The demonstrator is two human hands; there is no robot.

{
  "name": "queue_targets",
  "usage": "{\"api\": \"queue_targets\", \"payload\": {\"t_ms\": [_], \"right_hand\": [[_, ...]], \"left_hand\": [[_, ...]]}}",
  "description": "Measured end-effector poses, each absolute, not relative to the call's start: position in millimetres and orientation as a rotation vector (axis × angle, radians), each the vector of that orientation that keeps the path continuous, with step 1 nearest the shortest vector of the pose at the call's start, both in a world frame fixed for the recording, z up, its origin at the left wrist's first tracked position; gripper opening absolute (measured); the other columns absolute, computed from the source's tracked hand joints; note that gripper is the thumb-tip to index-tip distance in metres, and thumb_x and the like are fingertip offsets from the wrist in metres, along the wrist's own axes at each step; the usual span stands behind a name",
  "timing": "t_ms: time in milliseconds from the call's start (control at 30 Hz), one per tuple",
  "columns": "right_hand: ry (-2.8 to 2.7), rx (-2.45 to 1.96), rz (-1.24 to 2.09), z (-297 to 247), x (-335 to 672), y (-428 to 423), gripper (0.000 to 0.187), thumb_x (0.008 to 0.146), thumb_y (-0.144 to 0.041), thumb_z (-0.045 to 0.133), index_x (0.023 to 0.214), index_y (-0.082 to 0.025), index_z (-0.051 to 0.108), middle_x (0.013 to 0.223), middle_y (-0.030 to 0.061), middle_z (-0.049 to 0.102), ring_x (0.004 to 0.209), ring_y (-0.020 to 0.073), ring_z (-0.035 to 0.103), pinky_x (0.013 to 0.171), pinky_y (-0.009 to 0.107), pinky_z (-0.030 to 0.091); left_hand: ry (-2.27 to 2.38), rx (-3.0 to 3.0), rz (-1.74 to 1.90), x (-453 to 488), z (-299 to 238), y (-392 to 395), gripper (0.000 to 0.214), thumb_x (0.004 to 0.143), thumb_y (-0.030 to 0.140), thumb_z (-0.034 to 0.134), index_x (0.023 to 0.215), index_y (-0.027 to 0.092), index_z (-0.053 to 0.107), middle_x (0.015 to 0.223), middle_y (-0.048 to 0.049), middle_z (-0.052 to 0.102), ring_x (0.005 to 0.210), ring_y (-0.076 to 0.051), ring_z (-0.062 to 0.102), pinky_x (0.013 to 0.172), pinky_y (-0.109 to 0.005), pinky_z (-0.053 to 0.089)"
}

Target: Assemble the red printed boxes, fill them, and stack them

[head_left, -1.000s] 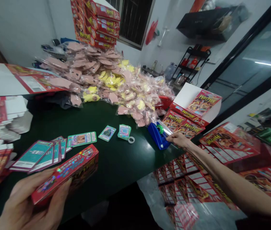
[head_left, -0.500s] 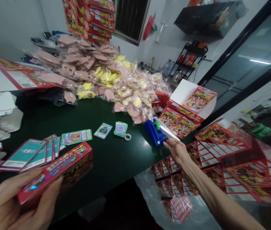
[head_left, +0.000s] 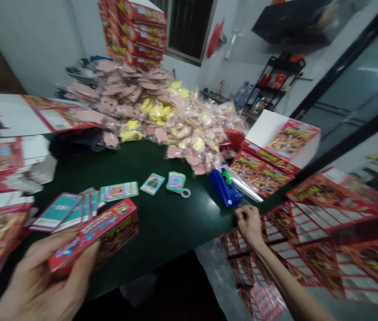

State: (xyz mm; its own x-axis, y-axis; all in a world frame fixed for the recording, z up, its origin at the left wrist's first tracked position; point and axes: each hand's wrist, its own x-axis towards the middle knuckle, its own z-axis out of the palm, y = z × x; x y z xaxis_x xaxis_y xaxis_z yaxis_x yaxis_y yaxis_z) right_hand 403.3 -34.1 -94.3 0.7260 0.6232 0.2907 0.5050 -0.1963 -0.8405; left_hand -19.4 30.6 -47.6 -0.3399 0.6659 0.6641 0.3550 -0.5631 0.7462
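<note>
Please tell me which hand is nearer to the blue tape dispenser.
The right hand is nearer, just below and to the right of the blue tape dispenser. The left hand is far off at the lower left, holding a red box.

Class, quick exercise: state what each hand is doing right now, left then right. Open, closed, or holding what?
Left hand: closed, holding a red box.
Right hand: closed, fingers curled, nothing visibly held.
</note>
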Motion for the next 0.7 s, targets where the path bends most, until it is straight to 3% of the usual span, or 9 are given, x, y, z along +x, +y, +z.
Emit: {"api": "queue_targets", "payload": {"t_ms": [67, 100, 200, 333, 400, 467, 533, 700], "right_hand": [[-0.967, -1.806, 0.118, -84.7, 379.3, -46.0, 0.022, 0.076, -0.032, 0.066, 0.062, -0.016, 0.061, 0.073, 0.0034, 0.060, 0.073, 0.0181, 0.057, 0.073, 0.036, 0.049], [-1.034, -1.776, 0.151, -77.0, 363.3, -49.6, 0.019, 0.074, -0.032, 0.067, 0.062, -0.017, 0.063, 0.068, 0.0026, 0.060, 0.067, 0.0174, 0.057, 0.068, 0.034, 0.049], [-1.415, -1.589, 0.216, -41.8, 301.0, -49.3, 0.010, 0.081, -0.028, 0.061, 0.080, -0.020, 0.067, 0.067, -0.0003, 0.062, 0.053, 0.0117, 0.055, 0.051, 0.025, 0.045], [-1.560, -1.249, 0.305, 11.9, 213.1, -31.9, 0.009, 0.084, -0.015, 0.056, 0.087, -0.022, 0.062, 0.059, -0.0050, 0.056, 0.048, 0.0076, 0.054, 0.046, 0.019, 0.043], [-1.492, -1.096, 0.494, 27.5, 181.4, -22.3, 0.024, 0.083, -0.012, 0.055, 0.104, -0.024, 0.056, 0.059, -0.0068, 0.056, 0.046, 0.0074, 0.054, 0.045, 0.018, 0.044], [-1.386, -0.965, 0.765, 33.3, 159.8, -15.3, 0.047, 0.082, -0.011, 0.055, 0.123, -0.027, 0.039, 0.060, -0.0091, 0.058, 0.044, 0.0074, 0.053, 0.043, 0.018, 0.045], [-1.271, -0.894, 1.016, 32.7, 145.6, -11.2, 0.061, 0.080, -0.013, 0.057, 0.130, -0.028, 0.025, 0.060, -0.0102, 0.058, 0.043, 0.0072, 0.052, 0.042, 0.017, 0.045], [-1.067, -0.918, 1.260, 27.7, 126.9, -7.7, 0.060, 0.079, -0.022, 0.061, 0.128, -0.024, 0.027, 0.060, -0.0089, 0.059, 0.045, 0.0067, 0.051, 0.043, 0.017, 0.044]], "left_hand": [[1.252, 1.771, 2.018, -10.8, -34.7, 22.3, 0.038, 0.061, 0.011, 0.077, 0.096, 0.020, 0.065, 0.085, 0.0006, 0.066, 0.076, -0.016, 0.062, 0.069, -0.028, 0.052], [1.217, 1.800, 2.053, -8.1, -31.1, 20.6, 0.038, 0.063, 0.011, 0.075, 0.098, 0.020, 0.063, 0.086, 0.0001, 0.066, 0.078, -0.016, 0.062, 0.071, -0.028, 0.052], [1.151, 1.868, 2.013, -7.1, -27.6, 20.6, 0.037, 0.068, 0.007, 0.070, 0.101, 0.020, 0.060, 0.090, -0.0008, 0.064, 0.082, -0.015, 0.062, 0.073, -0.026, 0.052], [1.113, 1.866, 1.981, -9.8, -25.1, 19.6, 0.033, 0.071, 0.005, 0.067, 0.100, 0.019, 0.058, 0.090, -0.0008, 0.063, 0.083, -0.013, 0.062, 0.073, -0.023, 0.052], [1.109, 1.858, 1.975, -9.6, -23.7, 18.1, 0.032, 0.073, 0.006, 0.066, 0.100, 0.019, 0.058, 0.090, -0.0011, 0.063, 0.083, -0.013, 0.062, 0.072, -0.022, 0.052], [1.109, 1.865, 1.968, -9.0, -23.6, 16.5, 0.031, 0.073, 0.008, 0.067, 0.100, 0.019, 0.057, 0.090, -0.0016, 0.063, 0.082, -0.013, 0.063, 0.071, -0.022, 0.053], [1.134, 1.860, 1.944, -8.4, -25.1, 14.9, 0.029, 0.074, 0.010, 0.067, 0.100, 0.020, 0.057, 0.089, -0.0015, 0.063, 0.081, -0.013, 0.063, 0.069, -0.022, 0.053], [1.175, 1.710, 1.893, -7.1, -31.9, 12.3, 0.037, 0.075, 0.012, 0.067, 0.109, 0.022, 0.054, 0.094, -0.0006, 0.065, 0.076, -0.011, 0.066, 0.066, -0.018, 0.054]]}}
